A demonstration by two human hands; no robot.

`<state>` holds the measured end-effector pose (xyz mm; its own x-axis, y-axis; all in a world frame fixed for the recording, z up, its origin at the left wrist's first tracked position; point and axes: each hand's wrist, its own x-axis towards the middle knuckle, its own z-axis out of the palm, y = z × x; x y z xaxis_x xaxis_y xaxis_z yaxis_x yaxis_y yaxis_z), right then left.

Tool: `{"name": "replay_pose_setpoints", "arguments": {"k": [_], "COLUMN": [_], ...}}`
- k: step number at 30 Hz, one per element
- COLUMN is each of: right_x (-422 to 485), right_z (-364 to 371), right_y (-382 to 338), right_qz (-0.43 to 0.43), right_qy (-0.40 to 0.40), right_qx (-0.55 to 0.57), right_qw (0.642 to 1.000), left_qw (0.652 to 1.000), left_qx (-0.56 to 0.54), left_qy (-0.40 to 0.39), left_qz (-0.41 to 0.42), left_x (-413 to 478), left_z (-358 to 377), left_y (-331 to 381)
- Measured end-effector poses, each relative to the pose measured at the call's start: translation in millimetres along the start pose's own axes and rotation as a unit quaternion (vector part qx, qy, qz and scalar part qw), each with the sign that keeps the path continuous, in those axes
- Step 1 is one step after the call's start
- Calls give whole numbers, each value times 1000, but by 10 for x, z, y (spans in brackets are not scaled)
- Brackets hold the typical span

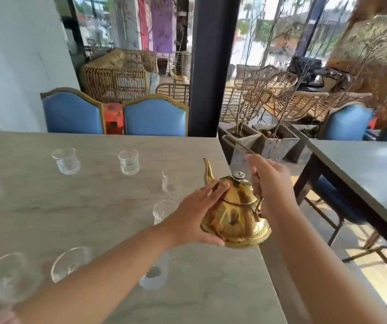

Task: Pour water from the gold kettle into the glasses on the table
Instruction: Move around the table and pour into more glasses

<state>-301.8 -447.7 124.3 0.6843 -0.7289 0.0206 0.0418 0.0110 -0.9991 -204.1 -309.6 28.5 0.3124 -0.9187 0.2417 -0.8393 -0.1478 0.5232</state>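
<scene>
The gold kettle [236,216] sits between both hands over the right edge of the table [82,206], tipped a little, its curved spout [208,171] aimed away toward the glasses. From where I stand I cannot tell whether its base rests on the tabletop or hangs just above it. It looks like thin polished metal: stiff and smooth enough to slide under a palm. With water inside I would guess it is bottom-heavy, and the knobbed lid [238,176] looks ready to drop off on a steep tilt. The long handle [236,145] rising behind the lid is the proper place to take it, and the right hand [272,183] has its fingers wrapped firmly round that. The left hand [192,216] is spread flat against the body, fingers straight across the shoulder up to the lid and thumb under the base, steadying it rather than gripping. That seems wise, as a palm by the lid would keep it seated while pouring. The nearest glass [170,181] stands just beyond the spout, with another glass [162,210] partly hidden behind the left wrist. Further glasses [129,162] are scattered across the table, all small, clear and thin-walled, so the spout should not knock them. Blue chairs [156,118] line the far side, and a second table [370,164] stands off to the right.
</scene>
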Motion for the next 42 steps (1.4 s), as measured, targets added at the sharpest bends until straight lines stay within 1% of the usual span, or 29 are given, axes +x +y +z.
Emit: {"name": "replay_pose_setpoints", "arguments": {"k": [3,6,12,15,18,21,24,30,35,42], "right_x": [82,164,425,657,932,1214,1469,1843,2151,2562], "right_z": [-139,-236,-470,-605,-736,-862,-949,-972,-782,-399], "right_y": [103,185,311,359,389,405,429,494,581,654], "right_qz": [7,4,25,34,47,58,58,64,59,43], "right_qy": [-2,-8,-37,-82,-138,-190,-231,-301,-321,-359], "right_qx": [7,4,17,11,-3,-18,-16,2,-26,-56], "right_qw": [1000,1000,999,996,989,980,971,951,945,931], "left_qw": [999,995,991,987,977,962,945,917,893,871], "left_qx": [-20,-66,-63,-67,-85,-96,-104,-136,-124,-129], "left_qy": [-21,-11,-3,37,99,173,216,247,283,319], "left_qz": [-39,-75,-121,-143,-167,-190,-224,-283,-327,-350], "left_x": [99,200,415,562,729,937,1147,1381,1551,1736], "left_z": [97,163,372,553,763,987,1157,1290,1355,1250], "left_y": [83,107,254,254,302,385,440,430,255,-113]}}
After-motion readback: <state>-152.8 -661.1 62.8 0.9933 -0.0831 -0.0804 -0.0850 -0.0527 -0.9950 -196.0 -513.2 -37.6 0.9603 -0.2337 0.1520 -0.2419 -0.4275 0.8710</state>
